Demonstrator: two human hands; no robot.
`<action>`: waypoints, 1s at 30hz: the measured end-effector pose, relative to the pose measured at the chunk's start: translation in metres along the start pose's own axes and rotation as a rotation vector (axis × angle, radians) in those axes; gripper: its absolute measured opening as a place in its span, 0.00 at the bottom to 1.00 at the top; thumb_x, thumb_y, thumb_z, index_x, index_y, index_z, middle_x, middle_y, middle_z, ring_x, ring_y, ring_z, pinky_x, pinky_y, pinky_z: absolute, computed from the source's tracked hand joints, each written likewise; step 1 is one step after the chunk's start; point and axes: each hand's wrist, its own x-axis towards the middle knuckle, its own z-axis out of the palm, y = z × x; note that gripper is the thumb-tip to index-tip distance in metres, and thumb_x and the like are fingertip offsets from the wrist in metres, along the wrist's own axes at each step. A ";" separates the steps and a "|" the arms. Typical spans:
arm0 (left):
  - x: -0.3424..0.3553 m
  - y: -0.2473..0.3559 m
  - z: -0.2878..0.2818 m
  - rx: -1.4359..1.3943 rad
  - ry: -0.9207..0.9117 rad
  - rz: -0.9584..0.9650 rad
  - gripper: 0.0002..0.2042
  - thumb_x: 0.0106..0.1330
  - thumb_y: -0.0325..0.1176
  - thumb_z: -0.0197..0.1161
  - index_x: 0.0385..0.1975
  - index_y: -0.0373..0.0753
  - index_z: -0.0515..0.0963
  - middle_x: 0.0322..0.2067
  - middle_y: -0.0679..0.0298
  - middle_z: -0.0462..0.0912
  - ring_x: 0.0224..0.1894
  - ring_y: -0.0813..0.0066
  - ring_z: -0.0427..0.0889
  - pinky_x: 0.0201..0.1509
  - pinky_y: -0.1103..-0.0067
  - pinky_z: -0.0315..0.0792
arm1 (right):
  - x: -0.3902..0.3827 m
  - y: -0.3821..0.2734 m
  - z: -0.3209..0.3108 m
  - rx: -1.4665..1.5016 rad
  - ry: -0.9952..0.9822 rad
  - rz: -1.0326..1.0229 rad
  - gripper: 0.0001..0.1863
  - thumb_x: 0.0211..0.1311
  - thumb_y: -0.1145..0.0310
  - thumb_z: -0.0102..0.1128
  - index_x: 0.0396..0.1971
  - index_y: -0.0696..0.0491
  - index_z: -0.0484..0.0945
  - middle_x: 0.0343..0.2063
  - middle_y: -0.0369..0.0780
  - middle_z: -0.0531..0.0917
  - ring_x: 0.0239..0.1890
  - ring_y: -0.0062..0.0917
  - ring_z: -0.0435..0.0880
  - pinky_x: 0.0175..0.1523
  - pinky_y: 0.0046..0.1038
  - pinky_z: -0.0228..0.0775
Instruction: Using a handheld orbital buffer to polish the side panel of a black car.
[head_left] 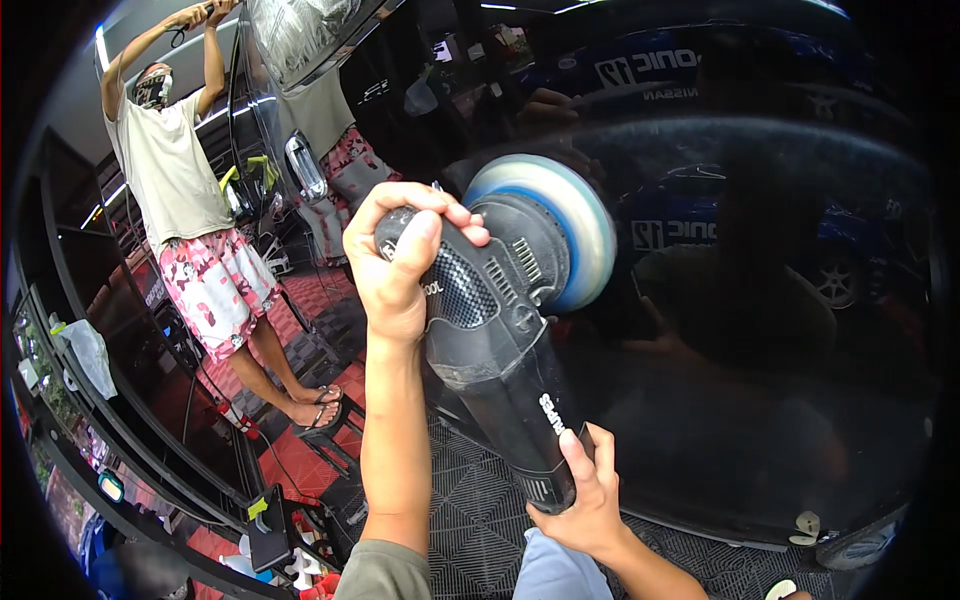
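Observation:
A black polisher [485,370] with a patterned front grip and a round white-and-blue pad [590,225] is held up against a glossy black car panel [760,400]. The pad faces the panel; whether it touches cannot be told. My left hand [398,262] is closed over the front grip at the tool's head, thumb across it. My right hand [585,490] grips the rear end of the polisher's body, low in the view. The panel reflects the surroundings and shows a hazy patch around the tool.
Another person [175,175] stands on a black stool [330,435] at left, arms raised beside the car, holding a dark item. A chrome door handle [305,165] is near them. Dark shelving [120,400], a cord and red-and-black floor tiles [360,390] lie left and below.

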 end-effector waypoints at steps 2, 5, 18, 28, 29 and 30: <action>-0.006 -0.004 -0.008 -0.007 0.009 0.007 0.06 0.62 0.26 0.58 0.35 0.30 0.73 0.29 0.54 0.80 0.30 0.67 0.83 0.44 0.70 0.79 | -0.002 0.006 0.006 -0.002 -0.005 0.001 0.52 0.30 0.76 0.75 0.64 0.35 0.63 0.56 0.54 0.62 0.35 0.46 0.82 0.37 0.37 0.80; -0.020 -0.007 -0.013 0.022 0.023 0.018 0.07 0.61 0.27 0.58 0.34 0.30 0.73 0.29 0.54 0.79 0.29 0.67 0.82 0.44 0.69 0.78 | -0.011 0.015 0.009 -0.045 -0.043 -0.014 0.57 0.27 0.75 0.76 0.65 0.36 0.58 0.56 0.55 0.61 0.39 0.47 0.81 0.39 0.37 0.79; -0.050 0.001 0.094 -0.010 -0.031 0.085 0.06 0.58 0.23 0.60 0.33 0.32 0.72 0.31 0.52 0.78 0.29 0.65 0.84 0.45 0.68 0.80 | -0.065 0.020 -0.081 -0.025 0.025 -0.064 0.55 0.29 0.74 0.78 0.64 0.36 0.60 0.53 0.53 0.65 0.41 0.44 0.80 0.37 0.36 0.79; -0.034 0.009 0.222 -0.241 -0.037 0.102 0.11 0.58 0.29 0.67 0.31 0.37 0.70 0.35 0.55 0.75 0.32 0.57 0.84 0.49 0.61 0.79 | -0.093 -0.024 -0.211 -0.078 0.009 -0.023 0.57 0.29 0.73 0.80 0.65 0.35 0.59 0.51 0.53 0.66 0.41 0.43 0.81 0.38 0.35 0.78; -0.032 0.011 0.234 -0.250 -0.059 0.116 0.11 0.58 0.29 0.68 0.31 0.37 0.69 0.34 0.56 0.75 0.32 0.57 0.84 0.48 0.61 0.79 | -0.096 -0.026 -0.222 -0.066 0.006 -0.016 0.57 0.28 0.72 0.80 0.65 0.35 0.59 0.51 0.53 0.66 0.41 0.43 0.81 0.38 0.35 0.78; -0.030 0.012 0.245 -0.273 -0.078 0.119 0.11 0.58 0.29 0.68 0.31 0.38 0.69 0.34 0.56 0.74 0.33 0.56 0.84 0.48 0.61 0.79 | -0.100 -0.029 -0.232 -0.057 0.005 -0.009 0.57 0.28 0.72 0.80 0.65 0.35 0.59 0.51 0.53 0.66 0.41 0.43 0.81 0.38 0.35 0.78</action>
